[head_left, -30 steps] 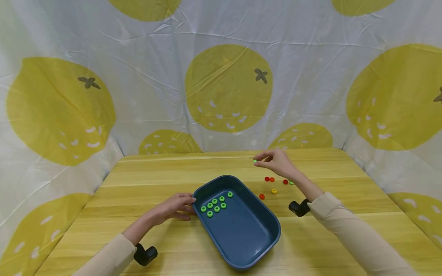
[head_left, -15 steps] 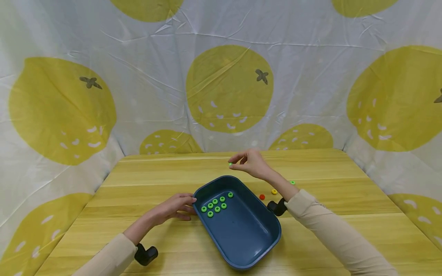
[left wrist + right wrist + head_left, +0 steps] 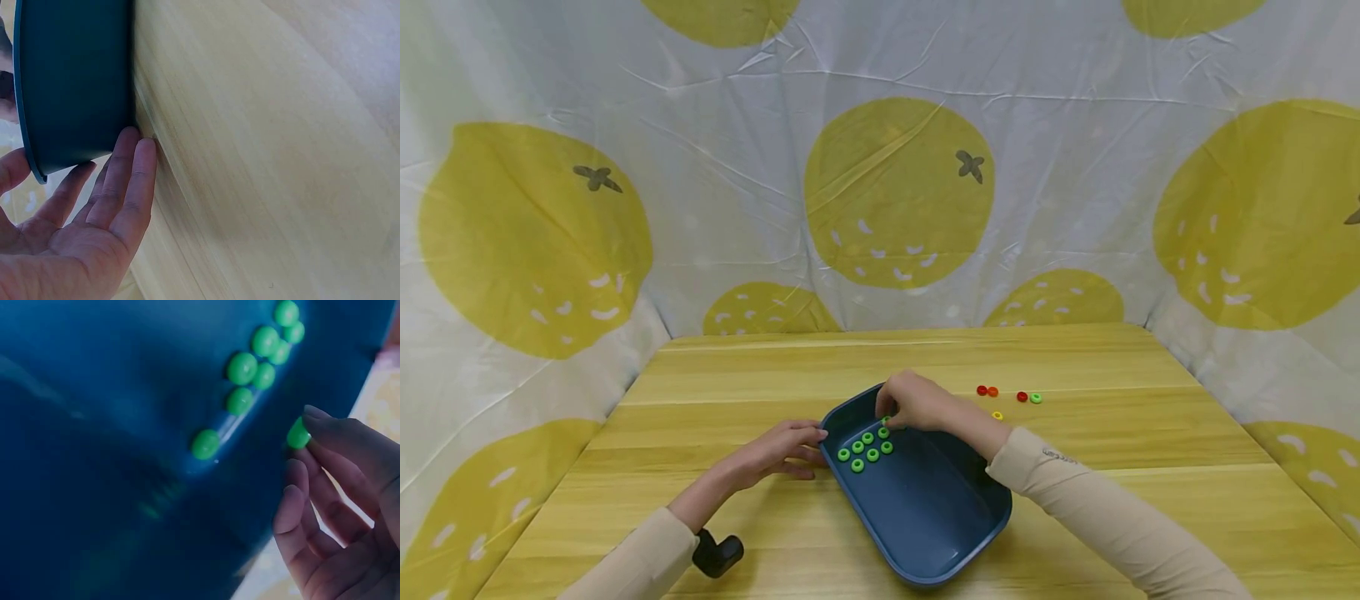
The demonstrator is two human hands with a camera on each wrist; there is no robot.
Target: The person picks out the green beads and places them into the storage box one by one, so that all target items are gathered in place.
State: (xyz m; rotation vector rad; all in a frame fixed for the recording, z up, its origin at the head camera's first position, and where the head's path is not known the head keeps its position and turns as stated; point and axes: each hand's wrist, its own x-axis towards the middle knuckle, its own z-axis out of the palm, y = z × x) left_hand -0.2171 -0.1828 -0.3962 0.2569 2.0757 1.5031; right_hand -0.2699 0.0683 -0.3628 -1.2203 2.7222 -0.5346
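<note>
In the head view, a deep dark-blue plastic tray (image 3: pixel 917 504) lies aslant on the table. My left hand (image 3: pixel 775 450) holds its far left corner, thumb at the rim and fingers against the outer wall, as the left wrist view shows. Over the tray's far end is my right hand (image 3: pixel 917 402), covering part of the rim. Thumb and index finger pinch a green bead (image 3: pixel 299 434), held above the tray floor; the other fingers are loosely bent. Several green ring-shaped beads (image 3: pixel 867 438) lie grouped at the tray's far left end.
Right of the tray on the wooden table (image 3: pixel 737 371) lie two red beads, one of them this red bead (image 3: pixel 1022 397), an orange bead (image 3: pixel 992 392), a yellow bead (image 3: pixel 997 415) and a green bead (image 3: pixel 1036 398). A patterned cloth (image 3: pixel 1052 192) hangs behind.
My right hand has carried the green bead leftward past the loose beads, then down into the tray's far end. My left hand and the tray have stayed in place.
</note>
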